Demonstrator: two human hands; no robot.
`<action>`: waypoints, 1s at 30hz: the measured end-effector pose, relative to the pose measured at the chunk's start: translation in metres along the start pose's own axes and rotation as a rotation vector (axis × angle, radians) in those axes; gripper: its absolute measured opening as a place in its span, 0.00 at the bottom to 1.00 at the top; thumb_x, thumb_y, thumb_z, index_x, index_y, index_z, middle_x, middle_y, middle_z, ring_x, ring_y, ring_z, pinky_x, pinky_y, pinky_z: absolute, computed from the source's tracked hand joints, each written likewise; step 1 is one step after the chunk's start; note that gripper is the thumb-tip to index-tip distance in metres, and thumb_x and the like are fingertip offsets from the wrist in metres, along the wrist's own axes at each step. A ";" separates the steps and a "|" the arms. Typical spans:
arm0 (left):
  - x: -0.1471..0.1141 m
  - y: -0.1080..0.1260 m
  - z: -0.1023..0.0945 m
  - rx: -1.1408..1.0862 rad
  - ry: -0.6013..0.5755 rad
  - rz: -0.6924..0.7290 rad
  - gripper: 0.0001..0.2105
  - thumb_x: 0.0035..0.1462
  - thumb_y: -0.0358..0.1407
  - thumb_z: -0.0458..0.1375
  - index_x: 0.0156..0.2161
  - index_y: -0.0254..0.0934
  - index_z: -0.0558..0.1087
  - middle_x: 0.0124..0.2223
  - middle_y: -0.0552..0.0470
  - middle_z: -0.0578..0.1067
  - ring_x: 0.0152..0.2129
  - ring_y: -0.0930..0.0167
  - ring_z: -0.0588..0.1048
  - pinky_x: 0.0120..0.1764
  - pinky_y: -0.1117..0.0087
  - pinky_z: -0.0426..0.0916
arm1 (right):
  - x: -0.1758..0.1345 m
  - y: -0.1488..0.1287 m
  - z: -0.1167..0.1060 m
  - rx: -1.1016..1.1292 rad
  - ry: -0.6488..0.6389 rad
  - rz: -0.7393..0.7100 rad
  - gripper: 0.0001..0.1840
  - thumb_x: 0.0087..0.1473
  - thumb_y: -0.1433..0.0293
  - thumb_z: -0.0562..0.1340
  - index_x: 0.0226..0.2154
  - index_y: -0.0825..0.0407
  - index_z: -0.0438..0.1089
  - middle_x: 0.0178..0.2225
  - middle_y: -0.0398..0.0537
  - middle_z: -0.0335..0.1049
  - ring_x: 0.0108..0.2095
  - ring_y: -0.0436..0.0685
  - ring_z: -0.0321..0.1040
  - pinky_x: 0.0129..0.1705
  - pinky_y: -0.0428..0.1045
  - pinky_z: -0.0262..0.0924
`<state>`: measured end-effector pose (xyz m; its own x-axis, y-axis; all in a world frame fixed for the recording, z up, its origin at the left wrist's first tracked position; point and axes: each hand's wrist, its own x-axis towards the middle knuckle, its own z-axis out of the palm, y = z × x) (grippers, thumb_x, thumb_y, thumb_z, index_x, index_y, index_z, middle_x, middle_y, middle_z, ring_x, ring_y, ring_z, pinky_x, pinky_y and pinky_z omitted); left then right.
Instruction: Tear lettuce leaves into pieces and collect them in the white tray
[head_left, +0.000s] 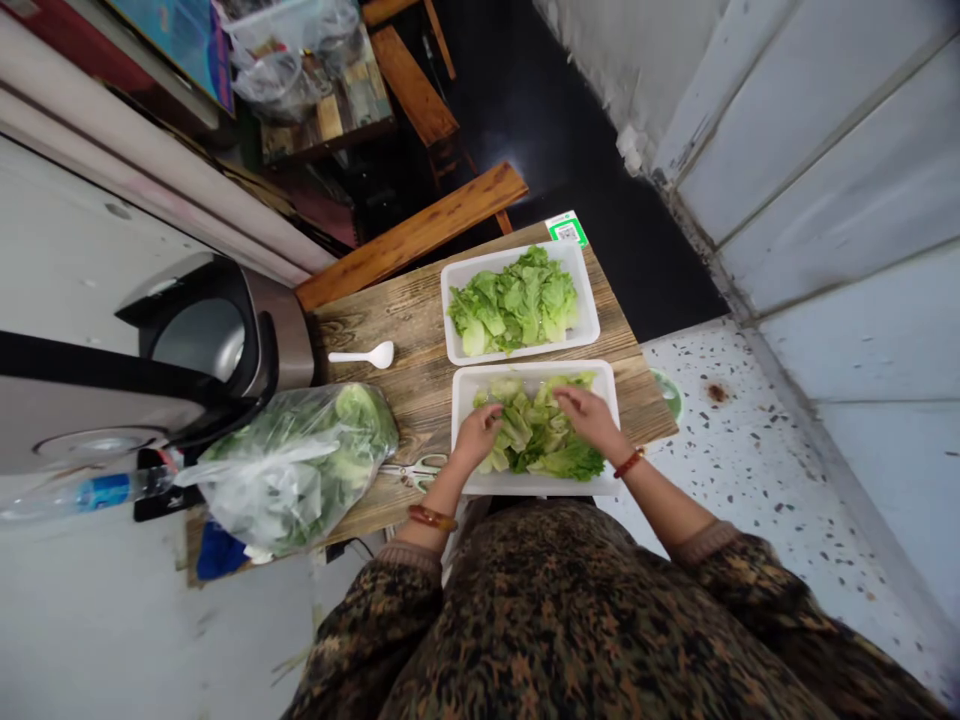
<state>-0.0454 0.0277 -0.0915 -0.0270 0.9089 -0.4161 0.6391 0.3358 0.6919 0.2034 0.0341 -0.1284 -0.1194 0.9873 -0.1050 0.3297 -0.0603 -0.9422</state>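
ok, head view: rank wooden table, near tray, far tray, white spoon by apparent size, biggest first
1. wooden table
2. near tray and far tray: look alike; near one sits closer to the camera, so unranked
3. white spoon

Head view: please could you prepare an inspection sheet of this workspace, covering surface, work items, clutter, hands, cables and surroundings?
Surface: wooden table, grain visible.
Work items: near tray and far tray, both whitish, each holding leafy greens.
Clutter: white spoon, scissors, filled plastic bag, QR-code card.
Hands: left hand and right hand are at the near tray's greens; grip unclear.
Cables: thin dark line below the table's near edge, possibly a cable.
Surroundings: wooden bench beyond the table, open appliance left, speckled floor right.
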 end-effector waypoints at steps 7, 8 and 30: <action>0.005 0.022 0.029 0.730 -0.233 0.305 0.21 0.52 0.25 0.57 0.53 0.36 0.74 0.55 0.40 0.74 0.52 0.55 0.69 0.54 0.54 0.62 | -0.046 0.029 0.026 0.079 -0.153 0.161 0.15 0.59 0.66 0.56 0.43 0.50 0.76 0.43 0.50 0.79 0.40 0.59 0.76 0.48 0.57 0.68; 0.005 0.025 0.031 0.799 -0.221 0.297 0.21 0.53 0.26 0.57 0.53 0.36 0.74 0.54 0.39 0.74 0.51 0.54 0.69 0.52 0.53 0.63 | -0.048 0.030 0.024 0.089 -0.154 0.172 0.15 0.59 0.67 0.56 0.43 0.49 0.76 0.43 0.50 0.79 0.40 0.58 0.76 0.47 0.56 0.68; -0.044 0.102 0.025 -0.415 -0.067 -0.031 0.16 0.43 0.42 0.69 0.35 0.35 0.73 0.30 0.54 0.75 0.28 0.72 0.72 0.34 0.73 0.65 | -0.022 -0.041 -0.026 0.350 -0.110 0.042 0.20 0.59 0.54 0.56 0.40 0.50 0.74 0.32 0.44 0.73 0.31 0.54 0.67 0.37 0.49 0.62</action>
<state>0.0403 0.0158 -0.0178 0.0175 0.8831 -0.4688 0.2748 0.4466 0.8515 0.2170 0.0188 -0.0792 -0.2191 0.9622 -0.1620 -0.0015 -0.1663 -0.9861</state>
